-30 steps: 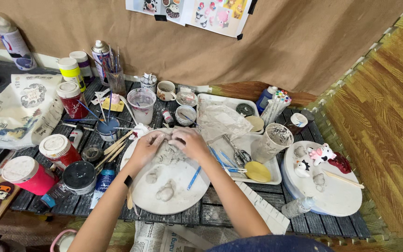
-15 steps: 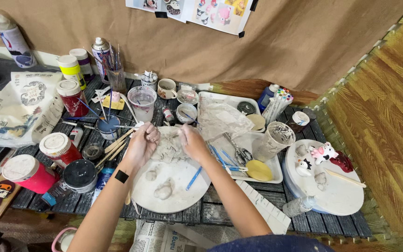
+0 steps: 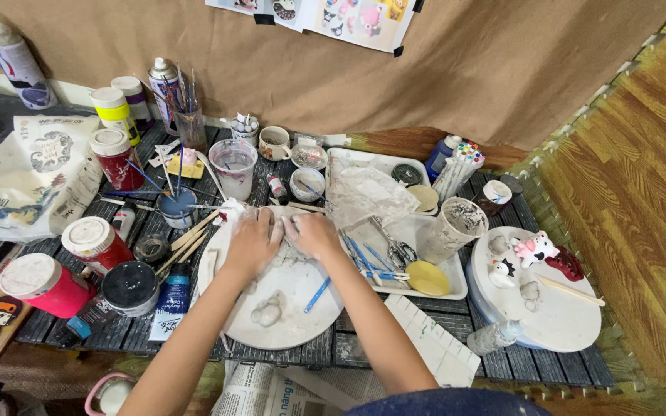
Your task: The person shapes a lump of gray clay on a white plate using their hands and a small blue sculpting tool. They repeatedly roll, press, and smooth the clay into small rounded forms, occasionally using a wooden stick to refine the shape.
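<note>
White clay [image 3: 281, 231] under both hands [image 3: 283, 240], axis hidden

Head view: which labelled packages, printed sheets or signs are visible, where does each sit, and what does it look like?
Printed pictures: taped to brown backdrop, top centre, colourful cartoon figures.
Printed bag: far left of table, white, crumpled, dark round emblem.
Blue tube: beside left hand, dark blue label.
Spray can: top left, white.
Newspaper: bottom edge, folded.
</note>
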